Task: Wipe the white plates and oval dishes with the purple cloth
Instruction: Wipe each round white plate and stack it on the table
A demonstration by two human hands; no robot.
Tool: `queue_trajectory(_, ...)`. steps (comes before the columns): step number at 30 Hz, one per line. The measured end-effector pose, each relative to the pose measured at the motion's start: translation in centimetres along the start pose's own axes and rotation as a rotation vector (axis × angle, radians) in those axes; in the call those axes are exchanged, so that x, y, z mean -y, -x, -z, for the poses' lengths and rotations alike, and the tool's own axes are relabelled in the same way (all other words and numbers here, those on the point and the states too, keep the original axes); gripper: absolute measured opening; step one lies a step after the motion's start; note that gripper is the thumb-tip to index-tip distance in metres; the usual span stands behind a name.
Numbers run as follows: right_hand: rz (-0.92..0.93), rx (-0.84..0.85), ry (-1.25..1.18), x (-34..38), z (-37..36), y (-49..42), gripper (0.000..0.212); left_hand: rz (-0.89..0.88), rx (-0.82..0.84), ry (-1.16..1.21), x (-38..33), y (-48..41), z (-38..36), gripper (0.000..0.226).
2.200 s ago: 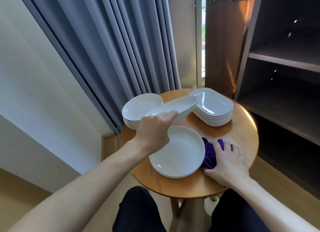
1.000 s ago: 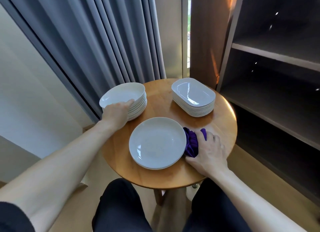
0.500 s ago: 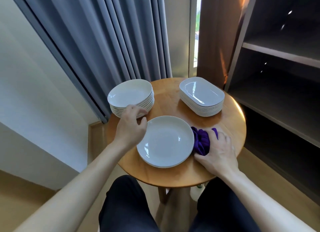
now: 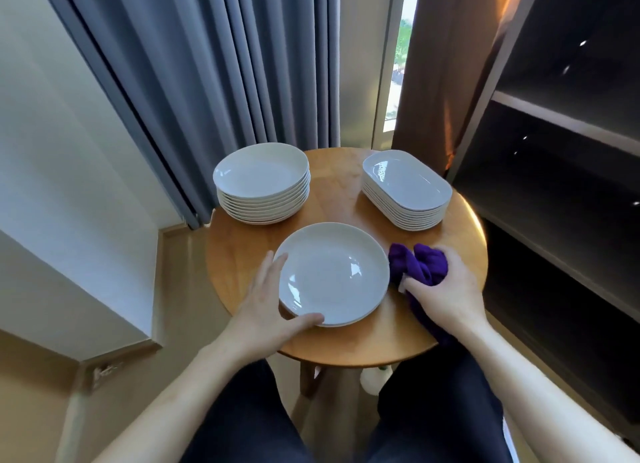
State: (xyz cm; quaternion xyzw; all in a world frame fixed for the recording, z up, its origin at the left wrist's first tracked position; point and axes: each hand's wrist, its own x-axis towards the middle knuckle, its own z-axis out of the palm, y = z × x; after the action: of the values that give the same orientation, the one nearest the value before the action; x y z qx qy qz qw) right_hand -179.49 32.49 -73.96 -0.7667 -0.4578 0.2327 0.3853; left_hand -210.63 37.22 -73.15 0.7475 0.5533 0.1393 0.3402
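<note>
A short stack of round white plates (image 4: pixel 334 272) lies at the front of the round wooden table (image 4: pixel 339 345). My left hand (image 4: pixel 266 303) touches its left and front rim, fingers fairly straight and thumb along the near edge. My right hand (image 4: pixel 446 289) grips the bunched purple cloth (image 4: pixel 420 262) on the table just right of the plates. A taller stack of white oval dishes (image 4: pixel 263 182) stands at the back left. A stack of white rounded-rectangle dishes (image 4: pixel 407 187) stands at the back right.
Grey curtains (image 4: pixel 214 75) hang close behind the table on the left, and a brown curtain (image 4: pixel 446 64) hangs at the back right. A dark shelf unit (image 4: pixel 568 158) stands right beside the table. My legs (image 4: pixel 249 424) are under the near edge.
My left hand set an oval dish on the back-left stack, then came to the front plates' rim. My right hand stays on the cloth, now gripping it more tightly.
</note>
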Motion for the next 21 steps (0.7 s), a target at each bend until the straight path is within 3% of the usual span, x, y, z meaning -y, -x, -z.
queue_trajectory(5, 0.048, -0.115, -0.199, 3.6, 2.2, -0.3, 0.059, -0.005, -0.009, 0.063, 1.6, -0.8, -1.3, 0.138)
queue_trajectory(9, 0.183, -0.119, -0.161, 6.7, 1.3, -0.3, 0.057, 0.000, 0.010, 0.133, 2.1, -1.2, -1.8, 0.145)
queue_trajectory(12, 0.273, -0.060, 0.109, 7.3, -2.1, -1.4, 0.069, -0.033, -0.006, 0.170, 2.3, -1.2, -1.6, 0.145)
queue_trajectory(16, 0.368, 0.021, 0.835, 6.7, -7.7, -2.6, 0.084, -0.052, -0.041, 0.211, 2.5, -1.1, -1.4, 0.138)
queue_trajectory(18, 0.409, -0.028, 0.913, 6.9, -9.7, -3.1, 0.080, -0.038, -0.042, 0.218, 2.7, -1.1, -1.6, 0.147)
queue_trajectory(21, 0.435, -0.049, 0.796, 7.9, -11.7, -4.1, 0.072, -0.031, -0.052, 0.238, 3.2, -1.4, -1.8, 0.151)
